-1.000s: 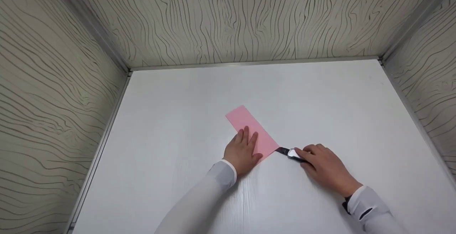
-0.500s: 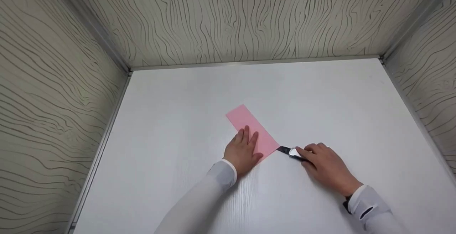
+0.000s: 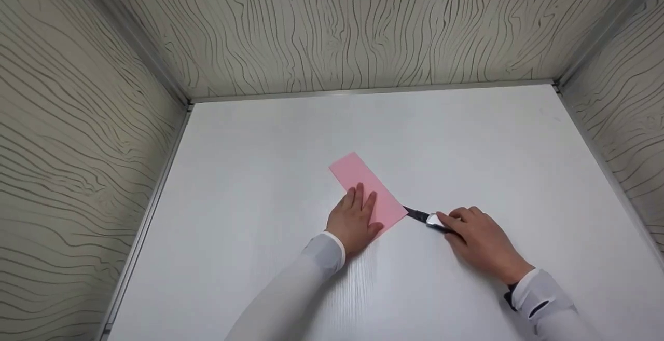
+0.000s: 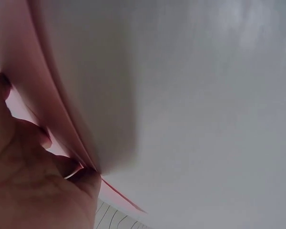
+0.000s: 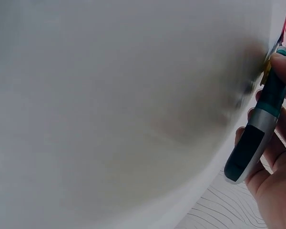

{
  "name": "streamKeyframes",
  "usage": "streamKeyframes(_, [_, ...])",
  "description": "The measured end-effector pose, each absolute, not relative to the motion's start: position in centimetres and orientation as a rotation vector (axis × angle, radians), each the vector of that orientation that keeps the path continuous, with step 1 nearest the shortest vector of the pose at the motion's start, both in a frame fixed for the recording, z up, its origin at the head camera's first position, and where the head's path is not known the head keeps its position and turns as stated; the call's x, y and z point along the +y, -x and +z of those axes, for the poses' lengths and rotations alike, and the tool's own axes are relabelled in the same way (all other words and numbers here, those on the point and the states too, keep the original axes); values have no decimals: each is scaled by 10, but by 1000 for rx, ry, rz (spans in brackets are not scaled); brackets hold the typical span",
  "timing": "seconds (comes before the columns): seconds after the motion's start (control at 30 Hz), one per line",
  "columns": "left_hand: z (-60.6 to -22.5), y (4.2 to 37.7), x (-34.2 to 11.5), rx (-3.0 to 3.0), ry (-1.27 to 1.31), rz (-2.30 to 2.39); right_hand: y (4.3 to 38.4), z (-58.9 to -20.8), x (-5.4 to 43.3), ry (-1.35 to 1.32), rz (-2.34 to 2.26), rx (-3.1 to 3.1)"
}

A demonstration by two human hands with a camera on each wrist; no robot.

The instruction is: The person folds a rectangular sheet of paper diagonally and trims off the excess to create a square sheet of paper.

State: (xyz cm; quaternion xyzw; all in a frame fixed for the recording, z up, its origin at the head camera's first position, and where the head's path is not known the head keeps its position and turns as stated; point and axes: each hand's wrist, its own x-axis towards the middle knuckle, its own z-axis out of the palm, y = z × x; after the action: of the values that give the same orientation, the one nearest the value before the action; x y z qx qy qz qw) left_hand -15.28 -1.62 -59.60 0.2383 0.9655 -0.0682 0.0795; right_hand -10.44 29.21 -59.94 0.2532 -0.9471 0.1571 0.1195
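Observation:
A folded pink sheet of paper (image 3: 386, 207) lies slantwise on the white table in the head view. My left hand (image 3: 351, 226) rests flat on its lower left part, fingers extended and slightly spread. The left wrist view shows the paper's layers (image 4: 52, 95) parted along one edge beside the fingers. My right hand (image 3: 486, 242) grips a utility knife (image 3: 434, 221), its dark blade end pointing left at the paper's right corner. Whether the tip is between the layers cannot be seen. In the right wrist view the knife's green and grey handle (image 5: 250, 138) lies along the fingers.
The white table (image 3: 249, 164) extends around the paper on all sides. Wood-grain panels (image 3: 332, 29) rise behind it and at both sides, with grey metal strips (image 3: 363, 92) along the edges.
The right hand and knife have shifted slightly right, and the blade end has moved up around the paper's right corner. The left hand and the paper stay almost still.

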Motion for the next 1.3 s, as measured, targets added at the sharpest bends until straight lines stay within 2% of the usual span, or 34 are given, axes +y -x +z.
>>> streamKeyframes(1.3, [-596,169,-34,2771,-860,-156,116,-599,279,-844,450,-2776])
